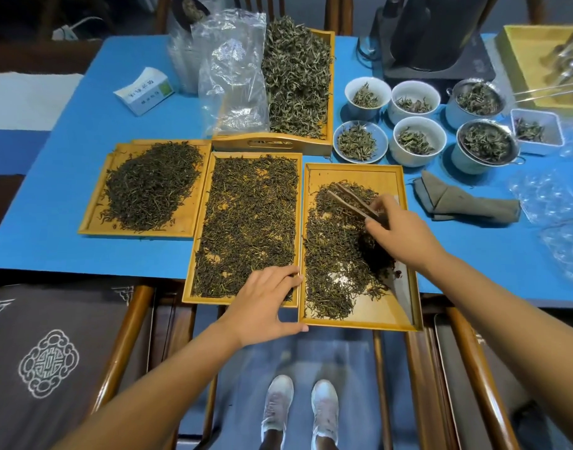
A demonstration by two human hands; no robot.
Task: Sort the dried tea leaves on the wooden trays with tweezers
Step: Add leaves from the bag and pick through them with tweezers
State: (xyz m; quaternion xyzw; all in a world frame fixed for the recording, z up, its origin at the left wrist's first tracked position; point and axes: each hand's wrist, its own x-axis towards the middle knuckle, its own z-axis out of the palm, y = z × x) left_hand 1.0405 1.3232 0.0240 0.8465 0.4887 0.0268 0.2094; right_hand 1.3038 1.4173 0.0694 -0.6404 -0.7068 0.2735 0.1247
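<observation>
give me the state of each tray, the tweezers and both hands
left tray: leaves heaped in one pile
middle tray: leaves spread thin
right tray: leaves spread loosely, bare wood at far end
handled tray: piled full
tweezers: held, tips apart
right hand: grips tweezers
left hand: resting on middle tray's near corner

Even, fairly bright overhead light; soft shadow under the right hand (396,233). Glare on the plastic bag (233,82). Wide-angle bending curves the bench (67,177) edges; floor blurred.
</observation>
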